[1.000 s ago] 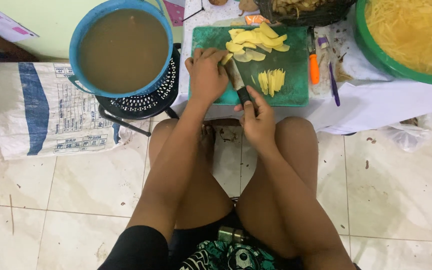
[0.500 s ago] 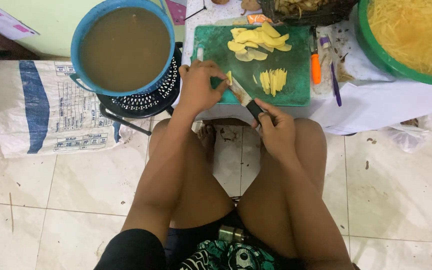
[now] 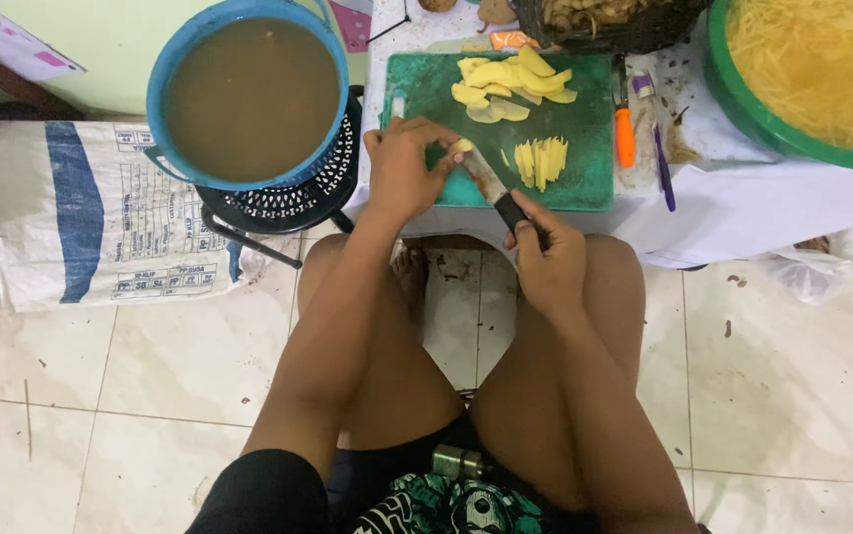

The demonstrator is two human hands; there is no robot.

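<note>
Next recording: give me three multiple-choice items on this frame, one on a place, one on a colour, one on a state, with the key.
1. Where does the blue tub of brown liquid stand?
A. on a black stool left of the board
B. on the cutting board
C. on the floor tiles

2. What colour is the cutting board?
A. white
B. green
C. red

3. What is the right hand doing?
A. resting empty on the knee
B. holding the orange-handled tool
C. gripping a knife

Key: 1 A, the tub sits on the perforated black stool; 2 B, the board shows green around the potato sticks; 3 C, the fingers wrap the dark handle while the left hand pinches a potato piece at the blade.
</note>
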